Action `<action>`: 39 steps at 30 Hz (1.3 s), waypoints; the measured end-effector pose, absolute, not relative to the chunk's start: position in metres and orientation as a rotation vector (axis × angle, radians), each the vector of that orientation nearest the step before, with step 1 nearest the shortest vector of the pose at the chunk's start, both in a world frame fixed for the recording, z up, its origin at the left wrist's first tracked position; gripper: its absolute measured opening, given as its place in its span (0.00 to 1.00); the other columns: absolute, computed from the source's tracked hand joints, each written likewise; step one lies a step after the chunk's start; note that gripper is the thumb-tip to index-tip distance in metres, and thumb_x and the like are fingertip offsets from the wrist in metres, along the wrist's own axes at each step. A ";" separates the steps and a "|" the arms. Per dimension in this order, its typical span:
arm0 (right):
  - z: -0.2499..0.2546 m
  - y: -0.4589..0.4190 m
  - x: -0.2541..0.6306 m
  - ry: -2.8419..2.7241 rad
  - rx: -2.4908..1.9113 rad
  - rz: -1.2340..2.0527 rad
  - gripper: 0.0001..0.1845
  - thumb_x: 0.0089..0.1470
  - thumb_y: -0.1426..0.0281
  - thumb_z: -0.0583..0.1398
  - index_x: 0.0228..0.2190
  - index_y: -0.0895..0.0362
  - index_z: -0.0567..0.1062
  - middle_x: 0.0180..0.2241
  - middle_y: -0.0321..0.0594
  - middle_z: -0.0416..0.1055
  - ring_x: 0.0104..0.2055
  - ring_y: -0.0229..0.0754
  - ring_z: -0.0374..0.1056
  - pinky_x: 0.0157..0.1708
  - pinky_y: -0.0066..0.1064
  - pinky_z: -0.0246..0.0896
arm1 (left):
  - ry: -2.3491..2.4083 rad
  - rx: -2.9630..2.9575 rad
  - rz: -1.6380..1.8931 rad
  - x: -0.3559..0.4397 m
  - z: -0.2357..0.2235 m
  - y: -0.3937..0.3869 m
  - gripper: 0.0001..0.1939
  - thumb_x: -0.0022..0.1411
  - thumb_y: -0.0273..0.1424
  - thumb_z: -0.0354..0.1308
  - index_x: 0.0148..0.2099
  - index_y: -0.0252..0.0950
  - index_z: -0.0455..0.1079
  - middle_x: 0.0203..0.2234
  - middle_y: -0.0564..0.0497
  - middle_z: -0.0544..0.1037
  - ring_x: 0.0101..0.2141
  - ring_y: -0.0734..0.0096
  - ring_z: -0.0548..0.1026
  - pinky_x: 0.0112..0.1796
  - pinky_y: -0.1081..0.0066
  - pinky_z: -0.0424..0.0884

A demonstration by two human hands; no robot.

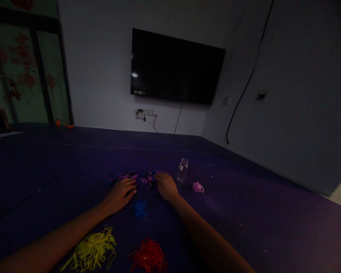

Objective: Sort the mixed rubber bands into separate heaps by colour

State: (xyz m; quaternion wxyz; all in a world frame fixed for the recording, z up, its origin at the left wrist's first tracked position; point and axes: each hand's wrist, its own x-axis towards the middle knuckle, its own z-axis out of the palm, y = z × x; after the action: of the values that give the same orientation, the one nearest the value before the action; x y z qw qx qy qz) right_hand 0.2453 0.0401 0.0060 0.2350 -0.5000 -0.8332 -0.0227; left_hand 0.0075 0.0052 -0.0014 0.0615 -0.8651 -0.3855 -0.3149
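My left hand [121, 195] lies low over a mixed pile of pink, blue and black rubber bands [125, 176], fingers stretched out and thumb apart. A second mixed pile of rubber bands [148, 180] is just right of it. At that pile's right edge my right hand [166, 185] has its fingers bent together, the tips on the bands; what they pinch is too small to tell. Between my wrists lies a small heap of blue rubber bands [140, 208]. Closer to me are a yellow heap of bands [93, 250] and a red heap of bands [148, 256].
A clear plastic bottle [182, 170] without a cap stands right of my right hand. Beside it is a pink lid with a loop [198, 187]. Small white scraps dot the purple floor [258, 212]. A television [176, 68] hangs on the far wall.
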 end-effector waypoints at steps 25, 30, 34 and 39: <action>0.008 0.009 0.224 -2.240 -0.837 -0.125 0.13 0.45 0.78 0.53 0.27 0.56 0.76 0.30 0.40 0.75 0.34 0.40 0.68 0.36 0.30 0.60 | -1.131 -2.697 -0.946 0.009 0.004 0.000 0.11 0.61 0.32 0.52 0.44 0.38 0.72 0.40 0.46 0.77 0.44 0.62 0.72 0.46 0.59 0.67; 0.004 -0.003 0.206 -2.396 -0.739 -0.140 0.11 0.46 0.76 0.53 0.27 0.56 0.76 0.28 0.38 0.75 0.31 0.40 0.68 0.36 0.29 0.59 | -1.054 -2.706 -0.995 0.007 0.000 0.002 0.12 0.60 0.36 0.54 0.44 0.39 0.71 0.40 0.46 0.77 0.45 0.60 0.72 0.45 0.58 0.68; 0.013 0.004 0.218 -2.222 -1.074 -0.103 0.15 0.50 0.76 0.52 0.36 0.56 0.76 0.36 0.41 0.75 0.40 0.41 0.68 0.41 0.29 0.59 | -1.132 -2.712 -0.882 0.009 0.004 -0.001 0.14 0.61 0.38 0.53 0.45 0.38 0.72 0.41 0.46 0.77 0.45 0.60 0.72 0.46 0.58 0.67; 0.017 0.026 0.243 -2.035 -1.518 -0.071 0.19 0.52 0.78 0.50 0.42 0.57 0.76 0.47 0.43 0.71 0.50 0.43 0.63 0.50 0.31 0.53 | -1.063 -2.865 -0.732 0.010 0.011 -0.005 0.18 0.66 0.39 0.46 0.54 0.42 0.66 0.50 0.49 0.73 0.53 0.61 0.66 0.52 0.56 0.62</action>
State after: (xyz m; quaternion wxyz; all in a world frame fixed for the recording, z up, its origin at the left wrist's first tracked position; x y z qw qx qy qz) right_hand 0.2429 0.0265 0.0175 0.2962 -0.5708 -0.7653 -0.0267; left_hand 0.0099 -0.0047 0.0114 -0.0003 -0.9117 -0.3383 -0.2329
